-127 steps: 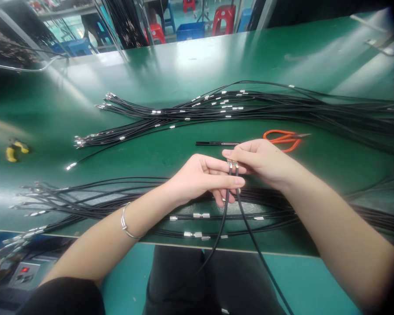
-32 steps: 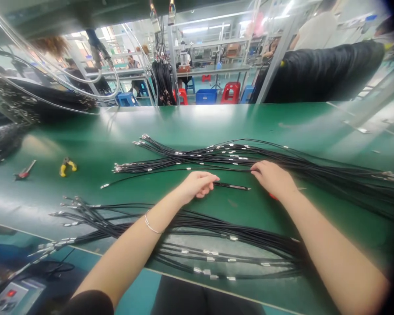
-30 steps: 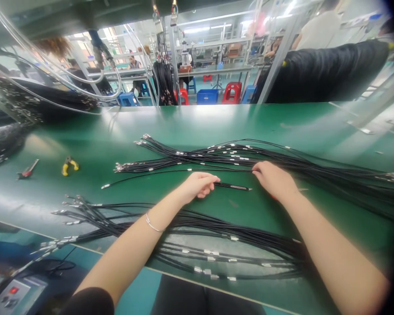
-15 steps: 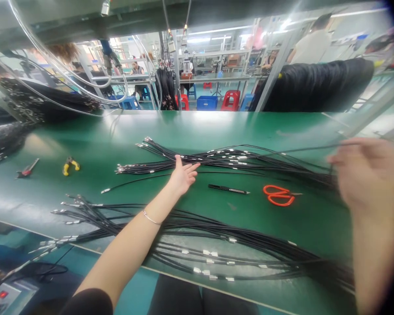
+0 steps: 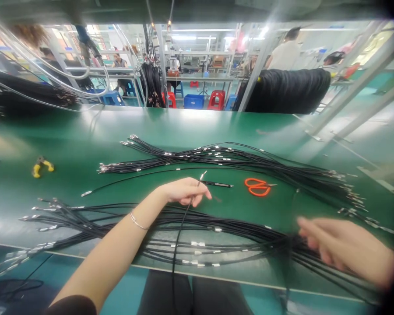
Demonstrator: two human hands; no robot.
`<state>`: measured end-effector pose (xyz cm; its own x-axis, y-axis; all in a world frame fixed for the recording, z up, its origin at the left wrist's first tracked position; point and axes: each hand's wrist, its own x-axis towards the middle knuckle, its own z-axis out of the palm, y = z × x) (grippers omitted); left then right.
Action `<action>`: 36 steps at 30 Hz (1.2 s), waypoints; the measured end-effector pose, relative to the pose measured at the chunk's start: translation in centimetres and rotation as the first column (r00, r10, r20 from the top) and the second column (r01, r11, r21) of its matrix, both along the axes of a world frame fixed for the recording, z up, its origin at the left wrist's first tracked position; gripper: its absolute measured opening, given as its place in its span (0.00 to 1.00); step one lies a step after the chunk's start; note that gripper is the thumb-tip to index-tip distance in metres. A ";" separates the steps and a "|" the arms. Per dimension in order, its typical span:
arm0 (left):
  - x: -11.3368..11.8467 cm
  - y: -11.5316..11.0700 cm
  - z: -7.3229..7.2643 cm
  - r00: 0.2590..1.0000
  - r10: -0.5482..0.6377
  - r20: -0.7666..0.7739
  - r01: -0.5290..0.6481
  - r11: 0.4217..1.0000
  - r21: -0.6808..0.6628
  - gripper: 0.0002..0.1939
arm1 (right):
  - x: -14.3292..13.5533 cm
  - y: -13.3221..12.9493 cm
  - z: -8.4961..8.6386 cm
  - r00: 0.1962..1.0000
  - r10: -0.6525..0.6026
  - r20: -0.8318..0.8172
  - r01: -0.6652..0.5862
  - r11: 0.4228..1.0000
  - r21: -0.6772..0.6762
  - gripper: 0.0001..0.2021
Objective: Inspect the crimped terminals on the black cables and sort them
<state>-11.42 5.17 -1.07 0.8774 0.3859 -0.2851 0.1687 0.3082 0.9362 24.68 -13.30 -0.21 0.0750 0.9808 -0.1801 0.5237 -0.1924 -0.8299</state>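
My left hand [image 5: 187, 191] is closed round a thin black cable [image 5: 179, 232] near its end. The cable's silvery tip points up above the fingers, and its length hangs down past the bench edge. At the right, my right hand [image 5: 343, 240] is blurred, thumb and fingers pinched at a dark cable whose end stands up above them. Below both hands lies a near bundle of black cables [image 5: 230, 223] with white tags. Farther back rests a second bundle [image 5: 184, 156]. One single cable [image 5: 128, 176] curves in front of that bundle.
A black craft knife [image 5: 218, 184] lies just beyond my left hand, with orange-handled scissors [image 5: 258, 187] to its right. Yellow-handled pliers [image 5: 42, 167] rest at the left of the green bench [image 5: 190, 124]. Metal posts rise at the right, and people sit farther off.
My left hand, open over the far bundle before, has come nearer and closed on a cable end. My right hand has moved down and toward me. The view has shifted right.
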 end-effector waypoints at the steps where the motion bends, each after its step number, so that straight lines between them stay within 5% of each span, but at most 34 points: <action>1: 0.1 -0.1 0.0 1.000 0.009 0.007 -0.010 0.999 0.037 0.18 | 0.2 0.4 -0.5 0.990 -0.103 0.091 0.108 0.992 -0.057 0.14; 3: 0.3 -0.2 -0.1 0.997 0.073 0.027 -0.076 0.992 0.097 0.20 | 0.4 1.5 -1.3 0.927 -0.226 0.299 0.271 0.956 -0.116 0.22; 5: 0.5 -0.2 -0.2 0.986 0.162 0.049 -0.167 0.978 0.125 0.22 | -0.1 2.6 -1.4 0.913 -0.192 0.360 0.246 0.963 -0.108 0.24; 9: 1.0 -0.2 -0.7 0.956 0.277 0.096 -0.287 0.951 0.113 0.20 | -3.3 4.0 0.1 0.994 -0.094 0.064 0.099 0.993 -0.072 0.20; 13: 1.7 -0.9 -1.0 0.957 0.255 0.142 -0.267 0.960 0.081 0.18 | -8.6 6.7 2.3 0.967 -0.022 -0.255 0.037 0.998 0.052 0.20; 18: 2.7 -2.5 -0.9 0.969 0.128 0.212 -0.132 0.991 0.008 0.20 | -13.5 11.4 1.8 0.903 0.100 -0.418 -0.071 0.994 0.086 0.24; 24: 2.5 -2.5 -1.0 0.986 -0.087 0.139 0.086 0.996 0.013 0.23 | -13.6 12.1 -0.1 0.811 0.041 -0.584 0.032 0.993 0.114 0.20; 29: 1.0 -1.7 0.0 0.890 -0.455 -0.045 0.457 0.882 0.120 0.23 | -13.4 11.4 -0.4 0.799 0.004 -0.601 0.055 0.995 0.080 0.18; 31: 0.8 -1.7 0.2 0.916 -0.396 -0.069 0.402 0.896 0.191 0.22 | -13.8 11.1 -0.4 0.831 0.039 -0.556 0.009 0.996 0.084 0.19; 36: 1.4 -1.8 0.1 0.996 0.091 0.020 -0.092 0.954 0.286 0.21 | -14.7 10.6 -0.5 0.879 0.144 -0.454 -0.122 0.989 0.078 0.19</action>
